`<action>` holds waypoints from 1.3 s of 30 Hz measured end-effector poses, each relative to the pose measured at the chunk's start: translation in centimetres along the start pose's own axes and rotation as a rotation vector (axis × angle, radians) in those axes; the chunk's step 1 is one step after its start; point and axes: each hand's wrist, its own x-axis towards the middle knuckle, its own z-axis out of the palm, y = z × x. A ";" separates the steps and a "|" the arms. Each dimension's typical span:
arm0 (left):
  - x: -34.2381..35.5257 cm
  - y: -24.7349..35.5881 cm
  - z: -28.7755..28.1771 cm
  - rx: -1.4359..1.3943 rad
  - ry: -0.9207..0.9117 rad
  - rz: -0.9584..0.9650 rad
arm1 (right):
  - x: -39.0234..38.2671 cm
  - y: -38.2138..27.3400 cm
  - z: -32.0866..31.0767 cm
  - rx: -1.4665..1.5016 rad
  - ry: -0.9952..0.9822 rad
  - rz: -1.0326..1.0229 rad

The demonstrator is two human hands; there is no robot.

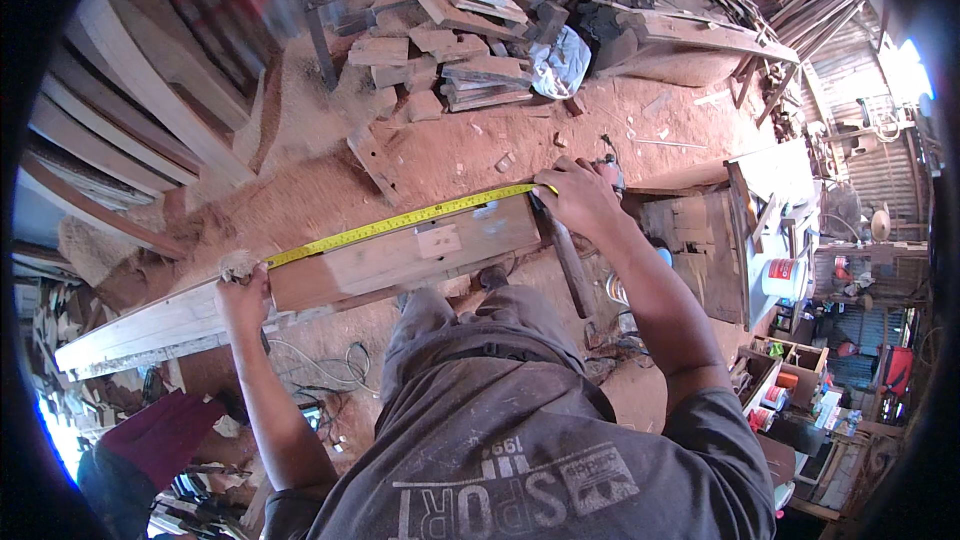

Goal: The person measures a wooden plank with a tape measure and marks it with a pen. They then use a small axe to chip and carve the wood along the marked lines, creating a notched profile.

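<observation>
Yellow measuring tape is stretched along the far edge of the wooden plank; the left hand's grip is closed on one end, the right hand's grip on the other.

White lettering and numerals across grey shirt, graduated marks along yellow tape measure

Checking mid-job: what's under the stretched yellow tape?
The yellow tape runs along the far edge of a wooden plank, between the left hand and the right hand. The strip directly beneath it is covered, so I cannot tell whether it touches the wood.
</observation>
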 end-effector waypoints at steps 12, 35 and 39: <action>-2.2 4.1 -1.5 -0.116 0.034 0.008 | -2.0 -2.6 -2.1 0.116 0.076 -0.036; -22.4 22.4 12.7 0.130 -0.328 0.284 | -8.6 5.2 1.8 2.531 -0.238 0.584; -23.9 22.2 12.2 0.244 -0.318 0.148 | -8.8 3.8 0.2 2.540 -0.357 0.585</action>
